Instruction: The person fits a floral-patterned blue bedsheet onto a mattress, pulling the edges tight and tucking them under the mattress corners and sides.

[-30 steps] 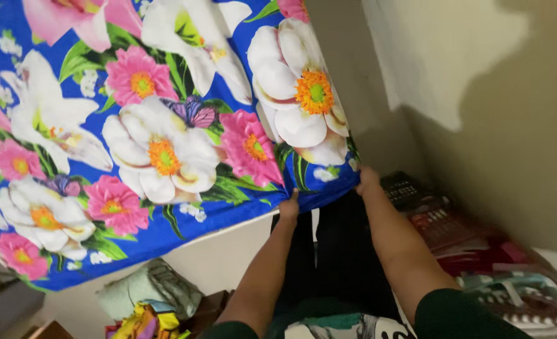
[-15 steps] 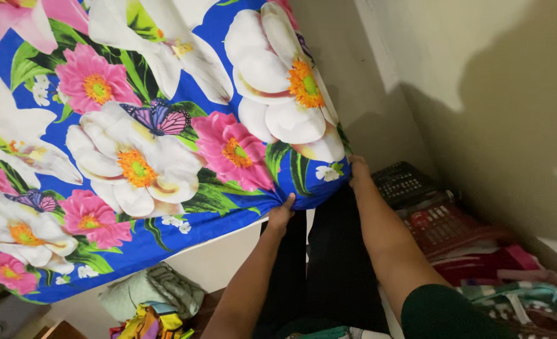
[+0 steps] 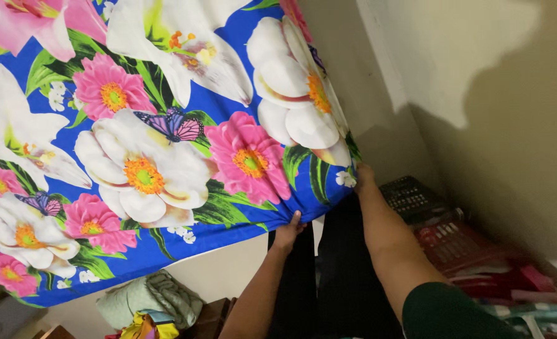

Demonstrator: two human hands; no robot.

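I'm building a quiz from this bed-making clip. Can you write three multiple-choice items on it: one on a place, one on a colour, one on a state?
1. Where is the left hand?
A. Under the lower edge of the floral sheet, near its corner
B. On the crates
C. On the wall

2. What is the sheet's background colour?
A. Red
B. Blue
C. Black

3. How does the sheet lie over the mattress corner?
A. Pulled over it
B. Folded in a pile on the floor
C. Rolled up on top

Answers: 1 A, the fingers curl up at the sheet's edge by the corner. 2 B, blue shows between the white and pink flowers. 3 A, the cloth wraps round the corner, with the right hand at its far side, beside the dark crate.
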